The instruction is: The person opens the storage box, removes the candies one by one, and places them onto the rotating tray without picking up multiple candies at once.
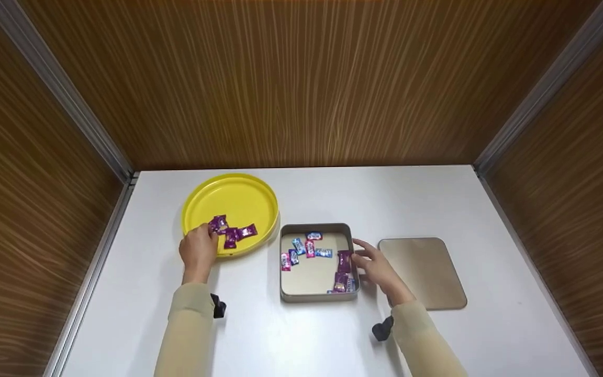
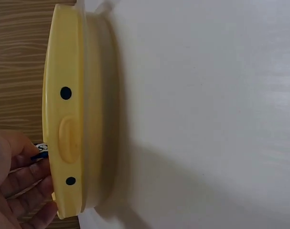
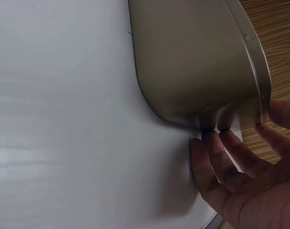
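Several purple-wrapped candies point(image 1: 231, 238) lie in a round yellow tray point(image 1: 238, 196) at the left. At its near rim my left hand point(image 1: 198, 248) pinches a small wrapped candy point(image 2: 41, 149), whose blue and white wrapper shows between thumb and finger in the left wrist view. To the right stands a square metal tin point(image 1: 306, 283) holding several candies in pink, blue and purple wrappers. My right hand point(image 1: 377, 267) touches the tin's right side; in the right wrist view, extended fingers point(image 3: 238, 152) rest against its outer wall, with the thumb at the rim.
A flat metal lid point(image 1: 424, 275) lies on the white table point(image 1: 249, 335) right of the tin, just beyond my right hand. Wood-grain panels point(image 1: 301, 89) close off the back and both sides. Black dots and a raised bump mark the tray's outer side.
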`<act>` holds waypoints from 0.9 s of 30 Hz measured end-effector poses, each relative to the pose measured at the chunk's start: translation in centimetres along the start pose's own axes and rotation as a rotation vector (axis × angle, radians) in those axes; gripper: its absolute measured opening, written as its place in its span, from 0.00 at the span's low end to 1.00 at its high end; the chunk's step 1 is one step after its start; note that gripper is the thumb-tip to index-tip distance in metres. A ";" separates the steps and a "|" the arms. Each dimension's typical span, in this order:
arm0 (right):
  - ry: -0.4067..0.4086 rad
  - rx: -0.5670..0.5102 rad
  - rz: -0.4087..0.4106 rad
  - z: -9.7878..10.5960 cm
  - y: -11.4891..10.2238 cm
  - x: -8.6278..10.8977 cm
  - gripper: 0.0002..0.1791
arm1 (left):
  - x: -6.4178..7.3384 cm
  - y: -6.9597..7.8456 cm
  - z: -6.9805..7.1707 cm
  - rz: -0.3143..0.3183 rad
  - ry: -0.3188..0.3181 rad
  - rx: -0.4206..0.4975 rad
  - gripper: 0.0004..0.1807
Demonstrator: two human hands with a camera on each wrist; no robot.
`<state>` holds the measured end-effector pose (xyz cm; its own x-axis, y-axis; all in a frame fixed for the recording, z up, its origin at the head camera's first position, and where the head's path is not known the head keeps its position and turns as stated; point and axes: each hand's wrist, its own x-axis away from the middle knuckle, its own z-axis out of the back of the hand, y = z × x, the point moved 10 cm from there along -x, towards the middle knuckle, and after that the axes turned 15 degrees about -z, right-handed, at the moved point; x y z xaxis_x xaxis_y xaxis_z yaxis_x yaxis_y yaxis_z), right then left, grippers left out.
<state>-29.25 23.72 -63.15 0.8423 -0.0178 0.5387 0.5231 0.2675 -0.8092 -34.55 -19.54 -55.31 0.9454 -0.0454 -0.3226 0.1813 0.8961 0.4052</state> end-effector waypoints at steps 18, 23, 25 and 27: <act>0.016 0.011 0.019 0.0 0.0 -0.1 0.29 | -0.5 1.1 -0.1 -0.042 -0.031 -0.024 0.20; 0.010 0.009 0.013 0.0 0.1 -0.1 0.29 | -0.6 2.6 0.7 -0.103 0.029 -0.032 0.19; 0.008 0.012 0.014 0.0 0.1 0.0 0.29 | -0.7 3.3 0.9 -0.124 0.043 -0.026 0.18; 0.008 0.007 0.013 0.0 0.1 0.0 0.29 | -0.7 4.1 1.0 -0.145 0.048 -0.016 0.18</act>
<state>-29.26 23.75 -63.22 0.8501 -0.0220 0.5261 0.5112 0.2744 -0.8145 -34.17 -16.25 -52.55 0.8953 -0.1539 -0.4179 0.3105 0.8885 0.3379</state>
